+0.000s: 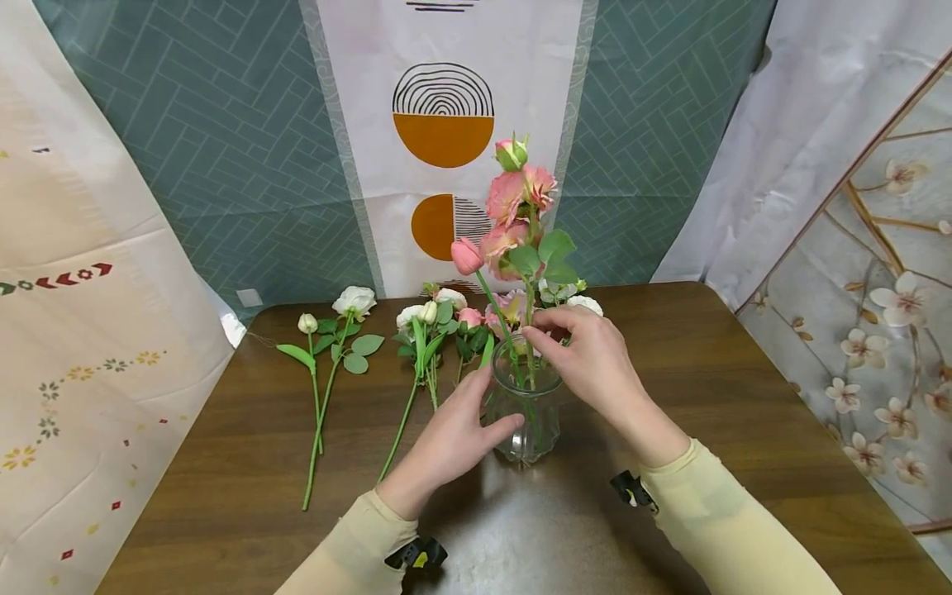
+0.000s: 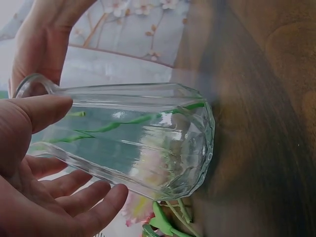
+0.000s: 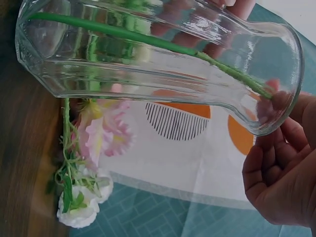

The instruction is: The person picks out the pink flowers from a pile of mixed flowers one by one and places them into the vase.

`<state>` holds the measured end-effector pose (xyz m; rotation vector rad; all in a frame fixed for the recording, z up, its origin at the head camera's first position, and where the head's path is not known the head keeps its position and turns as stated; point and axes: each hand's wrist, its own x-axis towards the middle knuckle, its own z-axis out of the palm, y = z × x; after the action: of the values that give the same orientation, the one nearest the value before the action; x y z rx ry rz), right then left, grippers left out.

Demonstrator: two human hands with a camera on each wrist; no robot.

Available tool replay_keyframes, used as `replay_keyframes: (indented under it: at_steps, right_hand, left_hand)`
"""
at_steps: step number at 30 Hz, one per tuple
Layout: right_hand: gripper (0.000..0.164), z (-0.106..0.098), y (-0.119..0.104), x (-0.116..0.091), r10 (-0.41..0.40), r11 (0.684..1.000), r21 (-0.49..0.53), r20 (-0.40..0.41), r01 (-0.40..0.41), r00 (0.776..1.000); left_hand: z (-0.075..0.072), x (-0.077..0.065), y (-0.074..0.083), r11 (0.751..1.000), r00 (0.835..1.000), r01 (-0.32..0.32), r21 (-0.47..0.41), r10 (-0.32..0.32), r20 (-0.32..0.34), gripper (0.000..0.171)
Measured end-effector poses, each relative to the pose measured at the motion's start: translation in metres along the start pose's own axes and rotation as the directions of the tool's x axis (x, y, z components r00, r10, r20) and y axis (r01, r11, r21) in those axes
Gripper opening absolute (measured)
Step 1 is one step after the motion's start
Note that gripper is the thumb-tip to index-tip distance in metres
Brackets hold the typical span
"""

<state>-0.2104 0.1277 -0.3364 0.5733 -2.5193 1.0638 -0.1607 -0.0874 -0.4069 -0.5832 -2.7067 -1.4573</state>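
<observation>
Currently, through my head feed, I see the glass vase (image 1: 550, 423) upright on the brown table (image 1: 669, 521), and I take it as my landmark. At its left wall is the left hand (image 1: 454, 431): thumb set apart from the fingers, the glass between them, all bent loosely round it; how firmly they press I cannot tell. Over the vase's rim is the right hand (image 1: 595, 359), thumb and forefinger pinched together on the stem of a tall pink flower spray (image 1: 513, 198). That spray rises straight above the vase with its blooms well clear of the mouth and its green leaves (image 1: 556, 248) just over the fingers, and from my wrist feeds its cut end looks to be inside the glass, short of the base. Beside it in the vase leans a pink tulip (image 1: 466, 256), tipped to the left, its stem reaching down to the bottom. Behind the vase I make out a pale pink ruffled bloom (image 1: 513, 306) and a white bloom (image 1: 585, 305). Near its left lies a mixed bunch (image 1: 427, 314), and well apart, farther left, a white rose (image 1: 354, 302) and a white tulip (image 1: 307, 323) lie with stems crossing.
</observation>
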Motion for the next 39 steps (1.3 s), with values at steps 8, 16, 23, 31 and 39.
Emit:
replay_keyframes:
  at_steps: [8, 16, 23, 31, 39]
  right_hand:
    - [0.008, 0.0034, -0.0001, -0.0014, 0.011, 0.997, -0.082, -0.004, -0.011, 1.000]
    - [0.008, 0.0046, -0.0027, -0.0027, 0.001, 0.987, -0.159, 0.020, 0.003, 1.000]
    - [0.008, 0.0055, -0.0042, -0.0029, -0.005, 0.981, -0.195, 0.038, 0.012, 0.999]
    - [0.007, 0.0074, -0.0045, -0.0028, -0.063, 0.972, -0.222, 0.056, 0.074, 0.996]
    - [0.009, 0.0085, -0.0063, -0.0034, -0.093, 0.953, -0.284, 0.068, 0.109, 0.993]
  left_hand:
    - [0.0032, 0.0020, -0.0015, 1.000, 1.000, -0.020, 0.012, 0.021, -0.004, 0.076]
    - [0.0040, 0.0031, -0.0019, 1.000, 1.000, -0.015, 0.023, 0.015, -0.008, 0.075]
    - [0.0043, 0.0035, -0.0009, 0.999, 1.000, -0.015, 0.033, 0.015, -0.009, 0.074]
    - [0.0048, 0.0034, -0.0016, 0.999, 1.000, -0.026, 0.033, 0.027, -0.014, 0.072]
    - [0.0051, 0.0032, -0.0010, 0.999, 1.000, -0.014, 0.037, 0.015, -0.008, 0.074]
